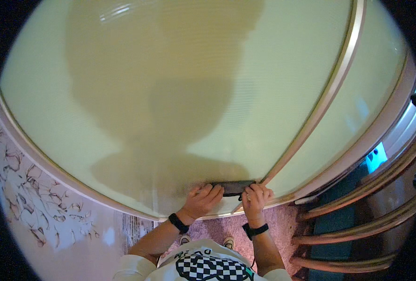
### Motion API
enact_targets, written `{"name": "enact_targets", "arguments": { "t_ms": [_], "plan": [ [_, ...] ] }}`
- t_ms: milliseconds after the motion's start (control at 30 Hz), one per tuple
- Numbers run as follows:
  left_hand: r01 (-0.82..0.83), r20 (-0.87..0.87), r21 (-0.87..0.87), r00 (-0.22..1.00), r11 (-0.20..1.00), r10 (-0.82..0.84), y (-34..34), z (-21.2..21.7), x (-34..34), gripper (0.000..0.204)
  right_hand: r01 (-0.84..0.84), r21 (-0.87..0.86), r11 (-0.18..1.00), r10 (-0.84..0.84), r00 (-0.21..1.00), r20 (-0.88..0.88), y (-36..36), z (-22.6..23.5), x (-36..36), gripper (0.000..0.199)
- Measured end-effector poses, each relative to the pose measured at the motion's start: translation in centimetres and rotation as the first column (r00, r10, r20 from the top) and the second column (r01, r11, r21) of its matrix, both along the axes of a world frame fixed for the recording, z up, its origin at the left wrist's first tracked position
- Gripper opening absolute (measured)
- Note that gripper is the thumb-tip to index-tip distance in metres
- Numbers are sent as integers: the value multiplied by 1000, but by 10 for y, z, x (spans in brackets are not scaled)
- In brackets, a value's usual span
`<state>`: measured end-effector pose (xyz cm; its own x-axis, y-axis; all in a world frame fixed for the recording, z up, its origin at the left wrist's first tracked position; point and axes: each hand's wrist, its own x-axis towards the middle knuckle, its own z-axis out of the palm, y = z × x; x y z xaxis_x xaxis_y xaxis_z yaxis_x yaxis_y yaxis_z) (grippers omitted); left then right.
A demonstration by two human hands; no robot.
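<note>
A dark grey, oblong, soft-looking thing (232, 188), perhaps a folded cloth or pouch, lies level at the near edge of a pale green panel (283, 93). My left hand (202, 202) closes its fingers on the left end. The right end is gripped by my right hand (255, 199), thumb and fingers pressed together close to a metallic strip (327, 100) that crosses the panel. The fingers partly cover both ends, so its exact kind is unclear. Black bands sit on both wrists.
A pinkish frame (44, 165) borders the panel. Patterned wall or covering (39, 206) lies at the left. Curved wooden shelves (357, 232) stand close at the right, with a small bright blue-lit item (376, 158) above them. Pink carpet (280, 225) lies below, around my shoes (229, 242).
</note>
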<state>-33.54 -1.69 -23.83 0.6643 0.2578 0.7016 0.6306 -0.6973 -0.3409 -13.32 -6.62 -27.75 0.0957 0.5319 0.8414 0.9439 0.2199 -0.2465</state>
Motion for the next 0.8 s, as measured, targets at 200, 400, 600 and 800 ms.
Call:
{"name": "enact_targets", "arguments": {
  "t_ms": [200, 400, 600, 800],
  "plan": [
    [-74, 235, 83, 970, 994, 53, 0, 88, -2, 28, -13, 257, 966, 9, 1000, 16, 21, 99, -5, 24],
    [-72, 245, 12, 967, 997, 67, 0, 34, -19, 27, -65, 159, 985, 59, 997, 43, 17, 47, -18, 19],
    [-134, 15, -46, 991, 990, 134, -7, -34, -50, 29, -124, 0, 992, 124, 987, 102, 8, -20, -37, 22],
    [-219, 304, 91, 935, 972, 182, -3, 80, -55, 29, -168, 206, 964, 152, 984, 92, 29, 97, -54, 22]
  ]
}}
